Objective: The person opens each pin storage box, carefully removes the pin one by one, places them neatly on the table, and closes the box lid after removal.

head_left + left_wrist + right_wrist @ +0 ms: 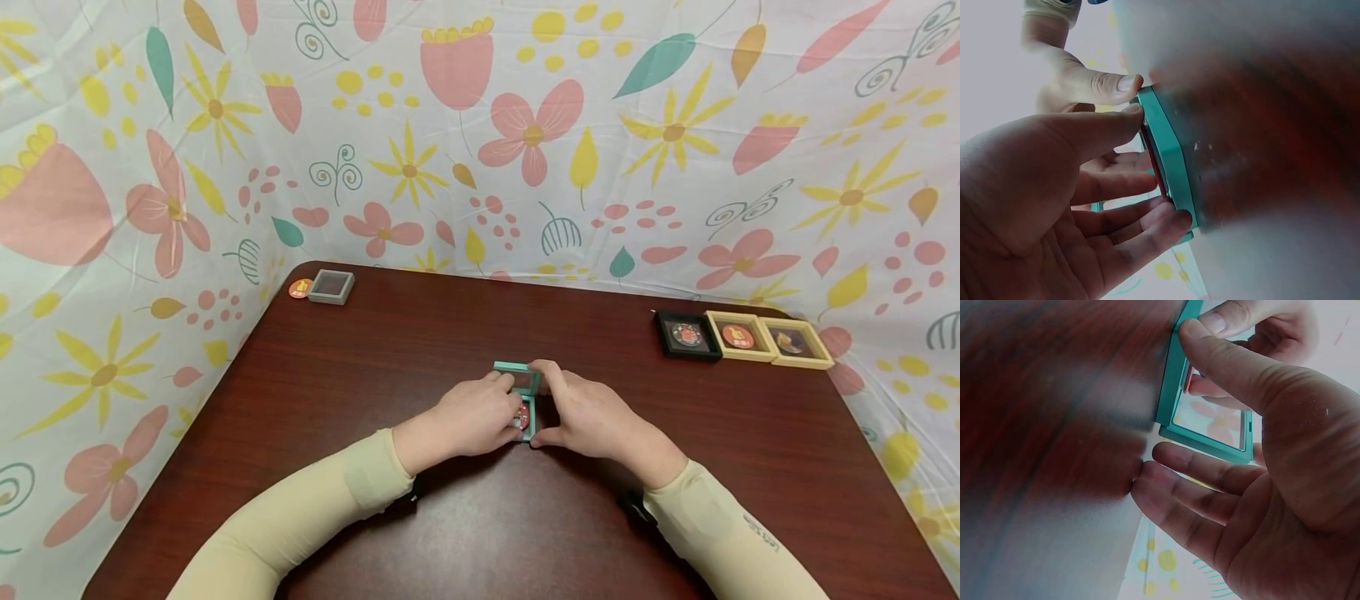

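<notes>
A small teal display case (532,427) stands with its clear-windowed lid (1207,445) raised, near the middle of the table. In its base lies a round red badge (522,414), partly hidden by fingers. My left hand (480,414) holds the badge by its edges at the base, thumb on the near side and fingertips opposite; its thin red rim shows in the left wrist view. My right hand (600,417) grips the case from the right, thumb on the base's near corner and index finger by the lid. Its other fingers extend beside the case.
At the far left corner sit a grey case (332,287) and an orange round badge (299,288). Toward the right back, a black case (686,335) and two cream cases (797,342) stand in a row with badges inside. A patterned cloth (480,167) hangs behind the table.
</notes>
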